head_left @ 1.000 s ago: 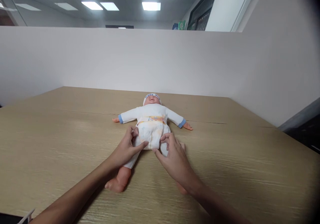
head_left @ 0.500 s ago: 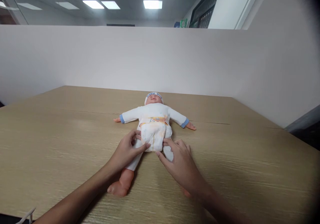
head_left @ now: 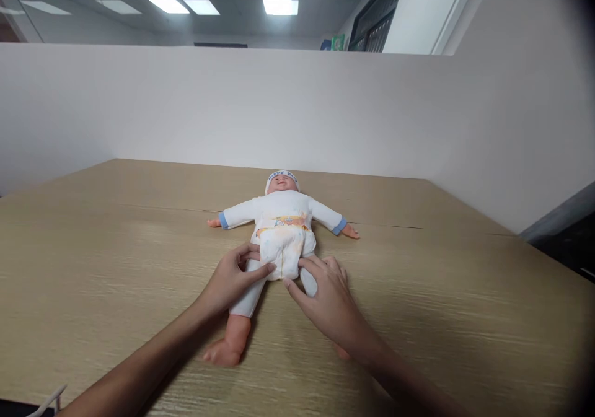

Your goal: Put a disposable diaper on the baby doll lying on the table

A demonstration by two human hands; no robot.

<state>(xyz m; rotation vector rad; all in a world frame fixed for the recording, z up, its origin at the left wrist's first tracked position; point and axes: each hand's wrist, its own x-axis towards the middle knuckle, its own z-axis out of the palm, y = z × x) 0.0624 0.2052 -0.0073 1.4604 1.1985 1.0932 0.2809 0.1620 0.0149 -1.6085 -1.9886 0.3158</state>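
Observation:
A baby doll [head_left: 280,201] in a white outfit with blue cuffs lies on its back, arms spread, feet toward me. Over its trousers it wears a white diaper [head_left: 281,251] with an orange printed waistband. My left hand [head_left: 237,273] pinches the diaper's left leg edge, thumb on the front and fingers tucked at the side. At the opposite leg edge my right hand [head_left: 324,287] holds the diaper between thumb and fingers, the thumb near the bottom of the crotch. My right forearm and hand hide most of the doll's leg on that side.
The doll lies on a wide wooden table [head_left: 139,250] with a thin seam across it. A white partition [head_left: 279,107] stands behind the table's far edge. A white cable-like thing [head_left: 50,399] shows at the lower left corner.
The whole view has shifted slightly left. Both hands stay at the diaper's leg edges, with little visible movement against the doll; its left-side foot has turned a little.

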